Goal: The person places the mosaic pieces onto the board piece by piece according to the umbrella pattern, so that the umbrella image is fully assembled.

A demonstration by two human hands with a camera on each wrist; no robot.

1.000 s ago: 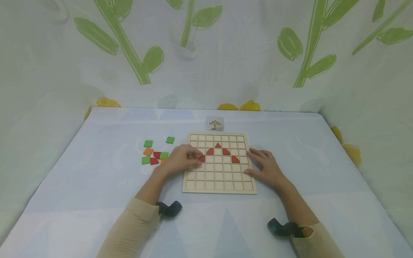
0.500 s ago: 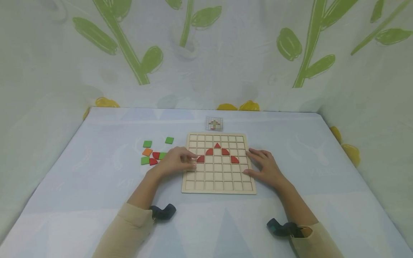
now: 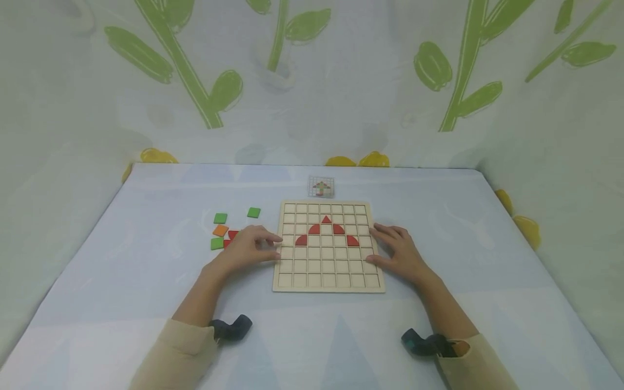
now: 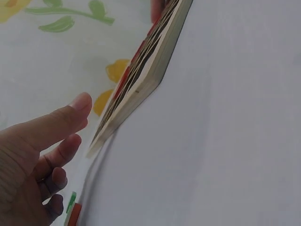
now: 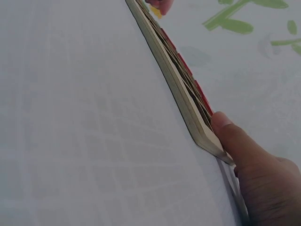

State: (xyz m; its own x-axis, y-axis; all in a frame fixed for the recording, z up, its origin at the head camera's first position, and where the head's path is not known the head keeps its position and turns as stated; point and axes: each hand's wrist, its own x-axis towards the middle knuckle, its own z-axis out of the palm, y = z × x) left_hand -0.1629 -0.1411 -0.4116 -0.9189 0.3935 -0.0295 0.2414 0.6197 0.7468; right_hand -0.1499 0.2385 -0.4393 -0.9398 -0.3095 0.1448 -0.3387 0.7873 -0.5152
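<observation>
A wooden grid board (image 3: pixel 329 280) lies flat on the table. Set in its cells are a red triangle (image 3: pixel 326 220) and several red quarter-circle pieces, the leftmost quarter-circle (image 3: pixel 301 240) in a cell near the left side. My left hand (image 3: pixel 246 250) hovers at the board's left edge, thumb and fingers apart with nothing between them; the left wrist view shows its thumb (image 4: pixel 70 117) clear of the board's corner. On the right side, my right hand (image 3: pixel 401 253) rests against the board, its thumb (image 5: pixel 230 134) on the rim and its fingers along the edge.
Left of the board lie loose tiles: a green square (image 3: pixel 253 212), another green square (image 3: pixel 220 218), an orange square (image 3: pixel 221 231) and red pieces (image 3: pixel 233 234), some hidden behind my left hand. A small pattern card (image 3: pixel 321 187) lies beyond the board. Printed cloth walls surround the table.
My left hand has let go of the leftmost red quarter-circle, which stays in its cell, and has drawn back left off the board. My right hand has stayed at the right edge.
</observation>
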